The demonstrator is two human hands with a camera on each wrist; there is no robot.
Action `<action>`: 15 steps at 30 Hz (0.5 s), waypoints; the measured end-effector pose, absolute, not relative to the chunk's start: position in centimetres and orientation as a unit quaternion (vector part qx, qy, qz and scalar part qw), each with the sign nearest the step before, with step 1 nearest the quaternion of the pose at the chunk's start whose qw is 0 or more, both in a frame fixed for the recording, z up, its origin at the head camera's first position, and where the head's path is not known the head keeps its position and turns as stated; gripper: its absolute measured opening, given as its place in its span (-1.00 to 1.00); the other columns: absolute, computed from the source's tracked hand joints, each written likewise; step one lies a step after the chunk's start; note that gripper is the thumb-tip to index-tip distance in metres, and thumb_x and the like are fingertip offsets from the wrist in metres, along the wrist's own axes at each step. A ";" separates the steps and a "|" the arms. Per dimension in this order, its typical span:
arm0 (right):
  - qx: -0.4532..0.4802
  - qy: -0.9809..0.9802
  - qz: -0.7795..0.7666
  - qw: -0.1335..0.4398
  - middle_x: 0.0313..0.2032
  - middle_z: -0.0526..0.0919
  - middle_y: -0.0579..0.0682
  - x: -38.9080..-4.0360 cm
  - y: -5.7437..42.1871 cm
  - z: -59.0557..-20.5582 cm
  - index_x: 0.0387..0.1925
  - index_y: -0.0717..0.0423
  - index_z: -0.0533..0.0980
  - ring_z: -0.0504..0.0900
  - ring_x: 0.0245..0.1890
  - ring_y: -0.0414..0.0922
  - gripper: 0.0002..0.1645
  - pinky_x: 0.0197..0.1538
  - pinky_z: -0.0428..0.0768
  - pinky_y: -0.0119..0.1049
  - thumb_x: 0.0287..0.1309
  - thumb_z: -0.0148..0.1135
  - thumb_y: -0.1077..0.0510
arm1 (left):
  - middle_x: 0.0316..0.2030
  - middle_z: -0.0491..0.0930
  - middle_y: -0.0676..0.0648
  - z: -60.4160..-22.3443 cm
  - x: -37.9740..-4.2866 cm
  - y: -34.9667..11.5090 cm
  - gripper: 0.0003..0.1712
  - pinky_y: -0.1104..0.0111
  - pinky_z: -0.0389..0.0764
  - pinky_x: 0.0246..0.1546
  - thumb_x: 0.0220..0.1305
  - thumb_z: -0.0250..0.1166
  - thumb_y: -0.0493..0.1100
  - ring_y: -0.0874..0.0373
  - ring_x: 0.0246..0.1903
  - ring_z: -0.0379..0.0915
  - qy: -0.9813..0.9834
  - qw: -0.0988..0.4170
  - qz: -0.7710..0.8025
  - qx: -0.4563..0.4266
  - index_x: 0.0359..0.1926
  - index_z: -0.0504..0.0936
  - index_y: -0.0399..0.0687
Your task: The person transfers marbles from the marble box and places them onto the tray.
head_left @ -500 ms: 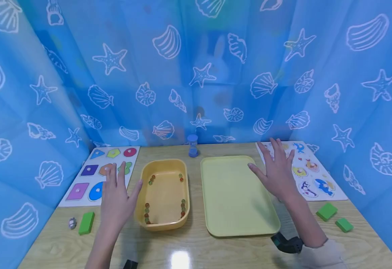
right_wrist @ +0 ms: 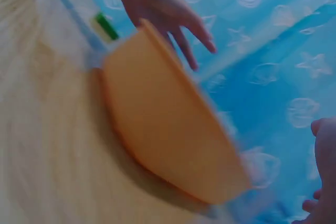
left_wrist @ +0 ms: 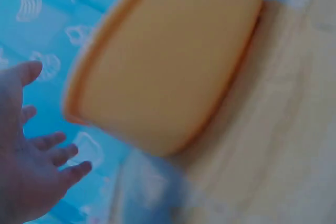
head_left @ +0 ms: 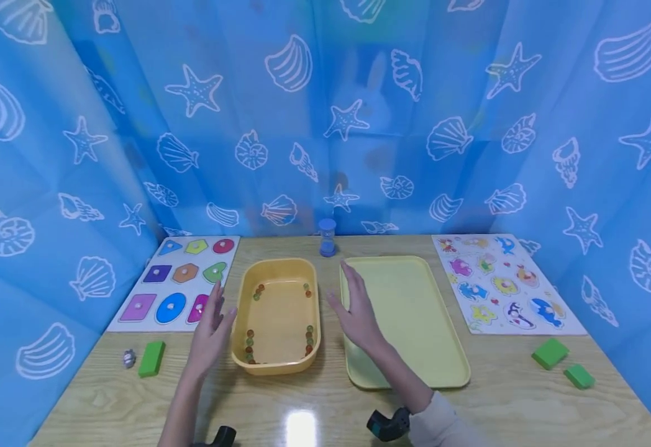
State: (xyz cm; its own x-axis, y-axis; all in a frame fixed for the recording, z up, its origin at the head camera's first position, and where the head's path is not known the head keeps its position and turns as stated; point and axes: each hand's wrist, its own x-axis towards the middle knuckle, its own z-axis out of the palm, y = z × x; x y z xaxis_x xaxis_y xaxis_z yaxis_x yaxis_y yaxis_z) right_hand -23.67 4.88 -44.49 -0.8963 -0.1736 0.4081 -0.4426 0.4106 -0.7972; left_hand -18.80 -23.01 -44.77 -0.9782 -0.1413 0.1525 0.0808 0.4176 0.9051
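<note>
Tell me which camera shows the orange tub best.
The head view: it looks down into the orange tub, showing its floor, rim and the small red and green beads inside. Both wrist views show only its outer walls, somewhat blurred; neither shows the inside.

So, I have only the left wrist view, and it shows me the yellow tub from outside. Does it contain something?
Observer: Yes. In the head view, small round red and green pieces lie near the corners inside the tub.
Operator: Thank you. And does the right hand hold something?
Observer: No, it holds nothing.
Operator: What stands at the back of the table?
Observer: A small blue hourglass, close to the curtain.
</note>
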 end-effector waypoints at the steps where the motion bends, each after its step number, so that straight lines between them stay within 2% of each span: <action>1: 0.185 -0.825 0.523 0.111 0.35 -0.01 0.08 -23.6 4.1 -45.1 0.37 -0.04 -0.09 -0.01 0.33 0.03 -0.21 0.31 0.07 0.08 0.21 -0.04 -0.12 | 0.38 -0.09 -0.03 -45.3 -18.9 -23.1 -0.25 0.04 0.06 0.29 0.26 -0.02 0.15 0.00 0.35 -0.18 -0.826 0.082 -0.558 0.020 0.37 -0.18 0.37; 5: 0.166 -0.808 0.564 0.032 0.37 -0.08 0.08 -23.4 2.0 -47.0 0.38 -0.02 -0.15 -0.05 0.34 0.04 -0.18 0.33 0.05 0.02 0.23 -0.07 -0.13 | 0.38 -0.10 -0.08 -47.0 -19.2 -22.9 -0.25 0.04 -0.01 0.31 0.29 -0.01 0.08 -0.05 0.35 -0.21 -0.792 0.029 -0.610 0.024 0.38 -0.18 0.28; 8: 0.151 -0.791 0.593 -0.012 0.38 -0.15 0.08 -23.3 1.0 -47.9 0.38 0.08 -0.21 -0.11 0.35 0.02 -0.19 0.35 0.00 -0.06 0.27 -0.10 -0.07 | 0.39 -0.20 -0.05 -47.7 -19.4 -22.6 -0.26 0.04 -0.13 0.33 0.30 -0.01 0.01 -0.04 0.36 -0.33 -0.778 0.005 -0.628 0.028 0.39 -0.18 0.25; 11: 0.143 -0.769 0.623 -0.038 0.38 -0.19 0.08 -23.4 0.4 -48.4 0.37 0.13 -0.23 -0.16 0.36 0.00 -0.24 0.37 -0.07 -0.08 0.31 -0.16 0.01 | 0.40 -0.31 0.01 -48.2 -19.5 -22.5 -0.24 0.05 -0.21 0.34 0.28 0.00 -0.03 0.01 0.36 -0.44 -0.763 -0.019 -0.644 0.039 0.39 -0.21 0.26; 15: 0.134 -0.740 0.657 -0.052 0.38 -0.12 0.00 -23.4 -0.1 -48.9 0.38 0.03 -0.18 -0.10 0.35 -0.03 -0.30 0.37 -0.06 -0.07 0.32 -0.22 -0.02 | 0.40 -0.34 0.05 -48.7 -19.6 -22.4 -0.18 0.09 -0.28 0.35 0.21 0.02 -0.15 0.05 0.36 -0.48 -0.740 -0.028 -0.671 0.041 0.39 -0.20 0.27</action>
